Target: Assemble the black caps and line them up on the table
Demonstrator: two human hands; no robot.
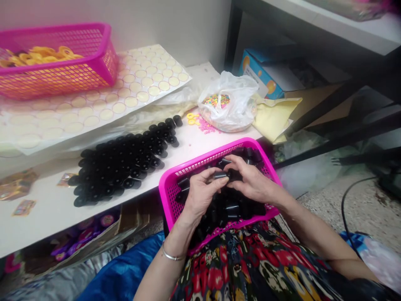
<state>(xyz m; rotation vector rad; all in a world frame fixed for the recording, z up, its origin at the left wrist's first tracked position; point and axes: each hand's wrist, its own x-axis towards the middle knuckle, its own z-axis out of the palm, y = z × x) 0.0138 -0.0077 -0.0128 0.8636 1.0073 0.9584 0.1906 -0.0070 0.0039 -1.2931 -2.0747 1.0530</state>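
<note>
Nearest, a patterned garment (228, 267) covers a lap, where a pink basket (171, 207) sits full of black cylinders (232, 210), seemingly to keep them within easy reach. Above them, the grip of the left hand (200, 193) pinches one black cylinder (220, 176); the right hand (250, 180) curls at its right end, whether gripping I cannot tell. On the white tabletop (56, 215) to the left, black pieces (117, 165) stand closely grouped, probably for order. Farther are a bag of colourful bits (232, 110), a sheet of round stickers (134, 90), a blue box (255, 74) and a second basket (107, 62) of yellow rings (46, 55). No writing is readable.
</note>
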